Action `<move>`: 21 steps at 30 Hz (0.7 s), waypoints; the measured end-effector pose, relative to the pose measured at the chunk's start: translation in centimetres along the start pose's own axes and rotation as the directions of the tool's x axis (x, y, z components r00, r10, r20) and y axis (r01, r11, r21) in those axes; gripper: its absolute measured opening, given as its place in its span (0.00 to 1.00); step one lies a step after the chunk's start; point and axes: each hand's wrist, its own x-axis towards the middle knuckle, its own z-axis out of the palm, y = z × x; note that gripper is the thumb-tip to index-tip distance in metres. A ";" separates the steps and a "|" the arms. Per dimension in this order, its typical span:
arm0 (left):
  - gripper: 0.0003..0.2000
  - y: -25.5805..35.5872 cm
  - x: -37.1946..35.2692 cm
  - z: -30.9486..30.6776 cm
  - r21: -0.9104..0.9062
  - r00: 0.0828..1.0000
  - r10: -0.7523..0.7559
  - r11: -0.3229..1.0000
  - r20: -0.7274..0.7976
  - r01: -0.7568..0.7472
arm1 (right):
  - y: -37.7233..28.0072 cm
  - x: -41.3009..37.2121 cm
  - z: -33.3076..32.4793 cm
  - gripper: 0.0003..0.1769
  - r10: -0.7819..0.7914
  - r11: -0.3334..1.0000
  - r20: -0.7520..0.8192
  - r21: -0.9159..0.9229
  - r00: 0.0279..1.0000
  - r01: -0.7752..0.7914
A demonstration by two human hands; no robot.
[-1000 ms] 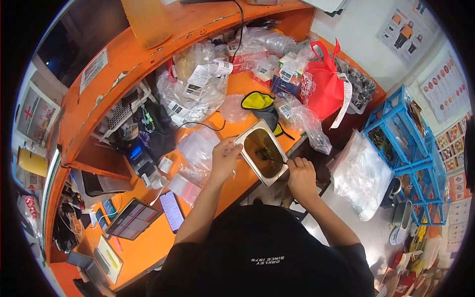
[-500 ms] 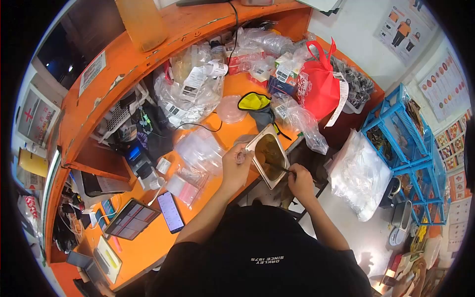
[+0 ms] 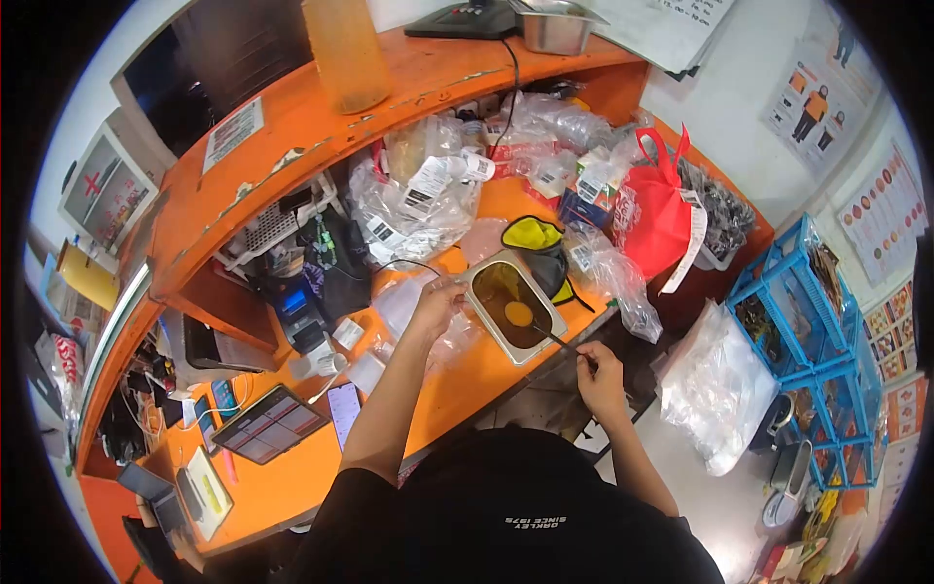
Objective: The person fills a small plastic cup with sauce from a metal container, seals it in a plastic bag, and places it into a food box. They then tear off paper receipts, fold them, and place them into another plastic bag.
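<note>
A steel food pan [image 3: 477,310] of brown sauce [image 3: 501,290] lies in front of me, over the counter's front edge. My right hand [image 3: 598,375] is closed round the dark handle of a ladle [image 3: 519,313], whose round bowl, lighter orange-brown, sits in the sauce. At the pan's left rim, my left hand [image 3: 438,307] has its fingers bent and pressed together. What they hold is hidden in this view. Behind the pan lies a black-and-yellow pouch [image 3: 533,235].
Clear plastic bags [image 3: 413,200] with receipts and a red bag [image 3: 647,209] crowd the back of the counter. A tablet [image 3: 268,423] and phone [image 3: 343,411] lie left. White plastic bags [image 3: 715,389] and blue racks [image 3: 808,331] stand right. Another person's hand [image 3: 185,550] shows lower left.
The view has shifted. The ladle's bowl now shows flat in the sauce, its handle reaching farther out of the pan. A small clear round thing seen in my left hand before is now hidden.
</note>
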 end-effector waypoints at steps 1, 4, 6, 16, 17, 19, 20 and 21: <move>0.06 -0.9 1.3 -1.3 -0.012 1.000 -0.024 1.000 0.014 0.024 | 0.0 0.1 0.1 0.06 -0.012 1.000 0.003 0.001 1.000 0.012; 0.08 -1.3 2.5 -2.6 -0.047 0.999 -0.047 0.998 0.013 0.048 | 0.1 0.6 0.7 0.06 -0.042 0.999 0.010 -0.022 0.999 0.042; 0.09 -1.3 2.3 -2.8 -0.070 0.999 -0.051 0.996 -0.001 0.051 | -0.1 0.7 0.9 0.07 -0.021 1.000 0.002 -0.002 1.000 0.021; 0.35 -0.5 -4.6 -0.6 0.655 0.814 0.570 0.657 -0.108 -0.373 | -1.0 0.8 1.2 0.05 -0.022 1.000 0.003 -0.006 1.000 0.022; 0.33 -0.6 -5.4 -0.4 0.646 0.813 0.580 0.638 -0.045 -0.419 | -0.8 0.8 1.2 0.05 -0.042 0.999 -0.008 0.004 0.999 0.042; 0.29 -0.6 -6.4 0.2 0.590 0.795 0.603 0.621 0.060 -0.515 | -0.7 0.8 1.3 0.06 -0.060 0.998 -0.014 0.015 0.998 0.060; 0.29 -0.5 -7.0 0.5 0.592 0.797 0.602 0.623 0.056 -0.512 | -0.8 0.8 1.3 0.06 -0.060 0.998 -0.010 0.009 0.998 0.060; 0.29 -0.4 -7.6 0.8 0.583 0.803 0.590 0.623 0.089 -0.522 | -0.8 0.8 1.3 0.06 -0.061 0.998 -0.006 0.003 0.998 0.061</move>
